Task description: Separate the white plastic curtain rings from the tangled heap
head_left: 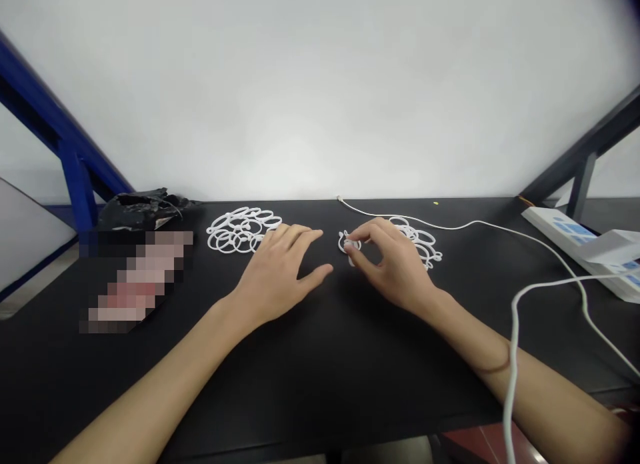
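Note:
My left hand [275, 274] hovers over the black table, its fingers stretched out and thumb apart, with nothing in it. Just beyond its fingers lies a pile of white plastic rings [235, 232], overlapping one another. My right hand [393, 261] has thumb and forefinger pinched on a small white ring [342, 245], which has a little knob at its edge. The fingertips cover part of this ring. A second pile of white rings [426, 239] sits behind my right hand and is partly hidden by it.
A crumpled black plastic bag [137, 212] lies at the back left, beside a pixelated patch. A white cable [453, 227] runs across the table's back right, and another loops over my right forearm. At right stands a white power strip [565, 234]. Blue frame bars [75, 177] rise at left.

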Available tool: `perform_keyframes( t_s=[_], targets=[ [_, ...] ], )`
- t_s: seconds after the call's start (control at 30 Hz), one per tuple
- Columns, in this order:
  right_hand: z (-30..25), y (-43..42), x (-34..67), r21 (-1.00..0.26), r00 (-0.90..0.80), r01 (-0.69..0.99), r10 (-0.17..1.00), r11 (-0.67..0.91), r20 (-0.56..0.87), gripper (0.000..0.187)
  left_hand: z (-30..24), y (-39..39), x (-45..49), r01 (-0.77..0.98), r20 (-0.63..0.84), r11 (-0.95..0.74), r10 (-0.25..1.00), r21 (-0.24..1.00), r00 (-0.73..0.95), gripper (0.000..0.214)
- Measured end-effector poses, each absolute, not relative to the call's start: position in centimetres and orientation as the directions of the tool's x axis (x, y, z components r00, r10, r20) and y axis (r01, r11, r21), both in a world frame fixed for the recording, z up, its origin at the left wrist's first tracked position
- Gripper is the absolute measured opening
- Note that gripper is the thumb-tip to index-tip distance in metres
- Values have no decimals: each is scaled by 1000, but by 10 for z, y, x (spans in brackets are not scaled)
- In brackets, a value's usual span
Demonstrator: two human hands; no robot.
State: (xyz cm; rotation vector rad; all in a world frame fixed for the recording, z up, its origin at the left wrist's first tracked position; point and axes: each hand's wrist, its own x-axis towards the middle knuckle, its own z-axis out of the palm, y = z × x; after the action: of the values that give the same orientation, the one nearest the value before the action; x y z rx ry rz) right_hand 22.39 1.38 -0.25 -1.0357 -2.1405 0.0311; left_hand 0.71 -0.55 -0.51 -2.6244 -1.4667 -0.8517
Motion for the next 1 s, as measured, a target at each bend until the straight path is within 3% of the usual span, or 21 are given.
perform_keyframes(
  t_s=[0.1,0.33,0.47,0.6,1.0],
  targets=[
    [0,5,218,-441,-410,515,663,735,626,2,-4,-12,12,732,431,-606,776,310,460,54],
    [-3,1,216,-550,-417,429,697,716,583,5,-7,-16,18,658,398,-619,783,430,478,37],
    [-3,3,217,-504,-511,419,655,755,557,15,-9,-15,17,666,399,-629,774,401,491,34],
    [-2,5,218,-455,-559,431,626,779,543,12,-12,-12,13,682,459,-635,758,362,462,36],
    [-5,8,216,-572,-445,457,732,682,516,11,-12,-8,16,729,571,-605,737,320,362,29]
  ],
)
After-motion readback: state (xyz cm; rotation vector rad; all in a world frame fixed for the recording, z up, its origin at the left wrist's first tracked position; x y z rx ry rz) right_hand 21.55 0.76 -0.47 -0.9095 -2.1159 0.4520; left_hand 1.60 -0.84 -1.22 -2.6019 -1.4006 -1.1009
